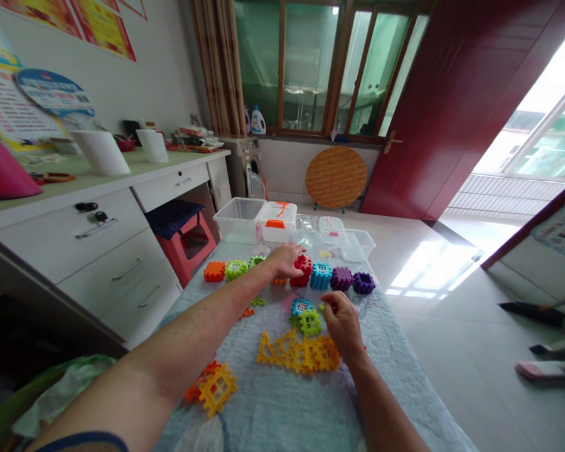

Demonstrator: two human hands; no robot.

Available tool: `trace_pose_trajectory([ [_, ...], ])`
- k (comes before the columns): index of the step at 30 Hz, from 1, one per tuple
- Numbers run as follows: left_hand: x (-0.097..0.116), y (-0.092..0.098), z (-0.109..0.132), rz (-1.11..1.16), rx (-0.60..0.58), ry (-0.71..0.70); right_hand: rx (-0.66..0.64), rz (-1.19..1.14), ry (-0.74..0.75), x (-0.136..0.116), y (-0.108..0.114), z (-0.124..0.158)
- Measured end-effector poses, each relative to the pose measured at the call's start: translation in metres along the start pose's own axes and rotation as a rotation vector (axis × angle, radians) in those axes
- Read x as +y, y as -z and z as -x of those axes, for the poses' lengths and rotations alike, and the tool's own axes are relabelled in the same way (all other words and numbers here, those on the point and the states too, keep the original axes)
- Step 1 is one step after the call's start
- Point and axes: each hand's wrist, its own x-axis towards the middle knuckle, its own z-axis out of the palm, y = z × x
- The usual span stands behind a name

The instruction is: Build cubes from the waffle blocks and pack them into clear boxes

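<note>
My left hand reaches to the back row, its fingers and thumb curled round the left side of a red block cube. In that row stand an orange cube, a lime green cube, a light blue cube, a purple cube and a dark violet cube. My right hand is closed, fingertips pinched together; a sliver of green shows by them, but what they hold is unclear. Left of it lie a blue panel and a green panel. Nearer are yellow interlocking panels.
Orange and yellow panels lie at the front left of the cloth-covered table. Clear plastic bins and a lidded box line its far end. A desk and a red stool stand to the left.
</note>
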Motion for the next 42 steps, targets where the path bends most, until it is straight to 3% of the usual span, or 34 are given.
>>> trace_pose_trajectory([
  [5, 0.010, 0.011, 0.021, 0.059, 0.164, -0.058, 0.014, 0.013, -0.016, -0.001, 0.003, -0.001],
  [10, 0.016, 0.022, 0.080, 0.133, 0.266, -0.079, -0.032, 0.043, -0.045, 0.002, 0.005, -0.003],
  [13, 0.003, 0.019, 0.127, 0.144, 0.285, 0.041, -0.123, 0.104, -0.037, 0.003, 0.005, -0.003],
  [17, -0.025, 0.001, 0.194, 0.159, 0.295, 0.277, -0.184, 0.163, -0.010, 0.001, 0.006, -0.002],
  [20, -0.038, -0.018, 0.238, 0.135, 0.231, 0.406, -0.204, 0.199, 0.025, -0.001, 0.007, -0.001],
  [23, -0.039, -0.033, 0.266, 0.159, 0.167, 0.485, -0.279, 0.244, 0.079, -0.004, 0.007, 0.001],
  [29, -0.017, -0.041, 0.266, 0.266, 0.187, 0.480, -0.401, 0.378, 0.138, -0.010, 0.003, 0.008],
  [37, -0.004, -0.039, 0.246, 0.310, 0.248, 0.448, -0.395, 0.217, 0.161, -0.012, 0.003, 0.007],
  [42, -0.004, -0.037, 0.242, 0.328, 0.293, 0.452, -0.307, 0.094, 0.117, -0.013, 0.004, 0.003],
])
